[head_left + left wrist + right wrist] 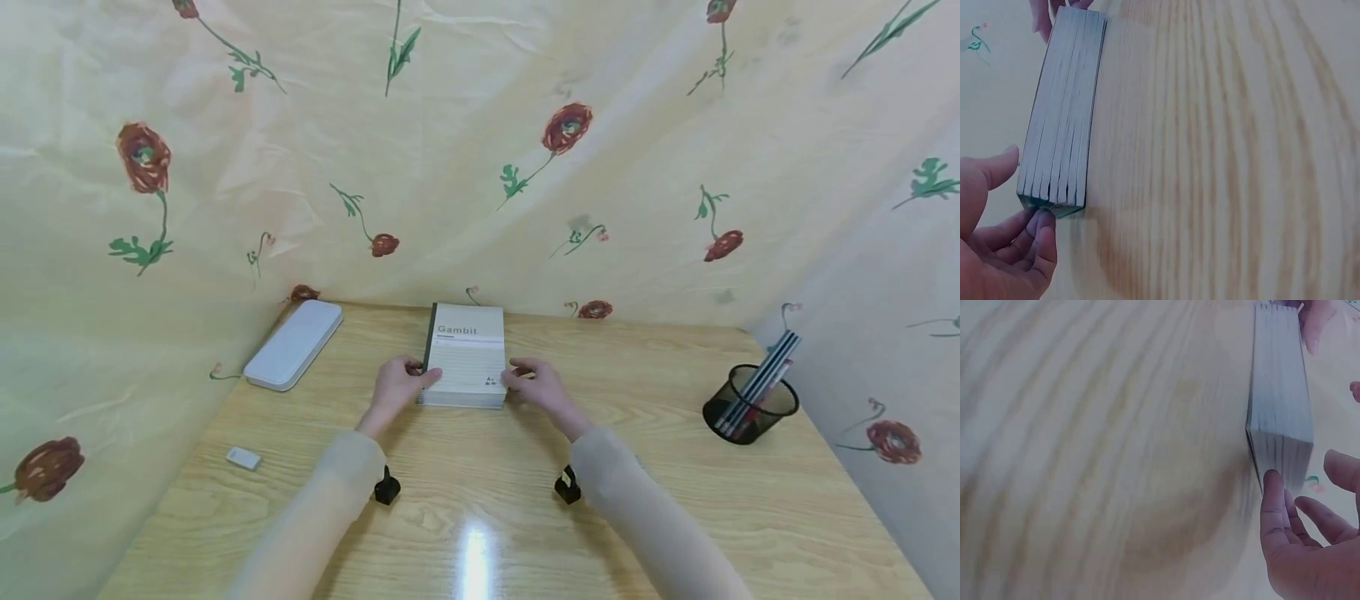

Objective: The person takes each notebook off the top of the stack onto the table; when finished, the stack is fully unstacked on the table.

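Observation:
A stack of grey notebooks (467, 357), the top cover printed "Gambit", lies flat at the middle of the wooden table (480, 492). My left hand (412, 380) is at its near left corner: the thumb (999, 167) lies by the top cover and the fingers (1044, 228) touch the corner's side. My right hand (520, 380) is at the near right corner. One of its fingers (1272, 487) touches the side of the stack (1280, 394), while the thumb (1342, 470) stays apart from it. Neither hand closes round the stack (1063, 125).
A white pencil case (294, 343) lies at the back left, and a small white eraser (243, 457) sits near the left edge. A black mesh pen holder (750, 404) with pencils stands at the right. A flowered curtain (480, 167) hangs on three sides.

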`<action>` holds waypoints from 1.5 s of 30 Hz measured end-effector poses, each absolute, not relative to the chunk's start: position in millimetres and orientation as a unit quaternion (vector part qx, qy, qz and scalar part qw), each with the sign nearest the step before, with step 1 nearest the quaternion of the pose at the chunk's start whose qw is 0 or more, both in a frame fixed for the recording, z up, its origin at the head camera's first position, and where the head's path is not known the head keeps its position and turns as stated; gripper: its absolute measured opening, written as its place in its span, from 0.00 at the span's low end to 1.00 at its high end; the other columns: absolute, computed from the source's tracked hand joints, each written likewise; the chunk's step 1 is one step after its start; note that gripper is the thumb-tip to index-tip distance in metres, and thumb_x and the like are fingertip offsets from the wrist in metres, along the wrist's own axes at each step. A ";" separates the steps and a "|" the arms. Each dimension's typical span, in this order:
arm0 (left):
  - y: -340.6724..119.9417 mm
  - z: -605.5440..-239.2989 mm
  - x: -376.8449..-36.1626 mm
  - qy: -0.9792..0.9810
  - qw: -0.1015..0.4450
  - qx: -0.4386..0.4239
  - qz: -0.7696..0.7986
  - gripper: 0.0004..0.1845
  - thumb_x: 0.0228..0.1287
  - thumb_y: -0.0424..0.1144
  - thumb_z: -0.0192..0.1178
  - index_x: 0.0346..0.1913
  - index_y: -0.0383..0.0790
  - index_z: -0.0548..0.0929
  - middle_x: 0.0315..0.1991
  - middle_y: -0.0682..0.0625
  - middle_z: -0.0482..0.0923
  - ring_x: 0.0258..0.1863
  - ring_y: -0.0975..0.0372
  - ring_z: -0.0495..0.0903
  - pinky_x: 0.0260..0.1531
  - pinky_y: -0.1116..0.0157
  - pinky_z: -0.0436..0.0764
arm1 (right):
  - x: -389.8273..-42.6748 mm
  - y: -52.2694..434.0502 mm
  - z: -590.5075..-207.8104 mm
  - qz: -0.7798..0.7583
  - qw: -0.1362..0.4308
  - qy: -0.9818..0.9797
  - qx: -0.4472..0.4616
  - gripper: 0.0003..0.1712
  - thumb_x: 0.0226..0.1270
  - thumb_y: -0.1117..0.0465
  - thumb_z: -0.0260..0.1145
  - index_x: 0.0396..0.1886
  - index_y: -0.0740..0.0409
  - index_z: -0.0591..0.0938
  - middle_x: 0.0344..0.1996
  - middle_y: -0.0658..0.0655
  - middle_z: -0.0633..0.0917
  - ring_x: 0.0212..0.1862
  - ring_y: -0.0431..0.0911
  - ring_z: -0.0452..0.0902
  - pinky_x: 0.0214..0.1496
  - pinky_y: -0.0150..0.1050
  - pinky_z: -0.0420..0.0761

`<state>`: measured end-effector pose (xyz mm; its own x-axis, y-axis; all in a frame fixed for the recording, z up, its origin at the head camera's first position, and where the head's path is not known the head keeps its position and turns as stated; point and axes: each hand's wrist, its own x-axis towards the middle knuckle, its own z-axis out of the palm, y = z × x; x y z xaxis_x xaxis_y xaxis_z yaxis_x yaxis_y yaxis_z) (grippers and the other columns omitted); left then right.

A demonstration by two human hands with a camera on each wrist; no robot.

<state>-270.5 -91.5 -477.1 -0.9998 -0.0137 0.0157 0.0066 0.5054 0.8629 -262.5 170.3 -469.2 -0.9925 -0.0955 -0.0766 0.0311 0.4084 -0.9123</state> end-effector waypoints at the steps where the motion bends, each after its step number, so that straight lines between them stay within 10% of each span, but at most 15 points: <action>1: -90.6 -477.5 -270.4 -0.867 0.016 0.005 -0.497 0.25 0.60 0.44 0.72 0.50 0.25 0.81 0.40 0.38 0.82 0.40 0.51 0.80 0.42 0.55 0.81 | -262.6 168.6 -470.3 -0.542 0.058 0.838 -0.016 0.29 0.71 0.62 0.65 0.66 0.71 0.72 0.50 0.67 0.80 0.47 0.57 0.82 0.47 0.43 0.84; 19: -85.7 -477.2 -267.4 -0.880 0.037 0.042 -0.472 0.19 0.60 0.42 0.72 0.46 0.27 0.86 0.44 0.37 0.85 0.45 0.49 0.83 0.47 0.52 0.82 | -254.8 156.9 -474.7 -0.529 0.042 0.848 -0.014 0.26 0.71 0.62 0.65 0.65 0.68 0.75 0.47 0.65 0.82 0.46 0.52 0.80 0.46 0.38 0.84; 33: -113.4 -476.2 -268.6 -0.840 0.032 0.054 -0.538 0.16 0.63 0.37 0.69 0.44 0.24 0.83 0.35 0.36 0.85 0.26 0.56 0.84 0.27 0.64 0.83 | -260.8 157.4 -477.3 -0.480 0.046 0.876 -0.009 0.28 0.70 0.57 0.67 0.65 0.66 0.76 0.49 0.64 0.84 0.49 0.53 0.80 0.43 0.39 0.83; 45: -160.1 -473.2 -266.1 -0.770 0.013 0.109 -0.629 0.19 0.68 0.32 0.64 0.54 0.19 0.77 0.47 0.28 0.81 0.25 0.64 0.82 0.32 0.66 0.85 | -258.0 155.4 -475.7 -0.469 0.038 0.882 -0.028 0.29 0.69 0.60 0.68 0.66 0.69 0.74 0.49 0.66 0.83 0.51 0.56 0.79 0.47 0.43 0.83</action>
<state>-266.1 -160.1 -473.2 -0.9757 -0.1850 -0.1170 -0.1516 0.1857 0.9708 -258.0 155.4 -475.7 -0.9956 -0.0840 -0.0405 -0.0135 0.5593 -0.8289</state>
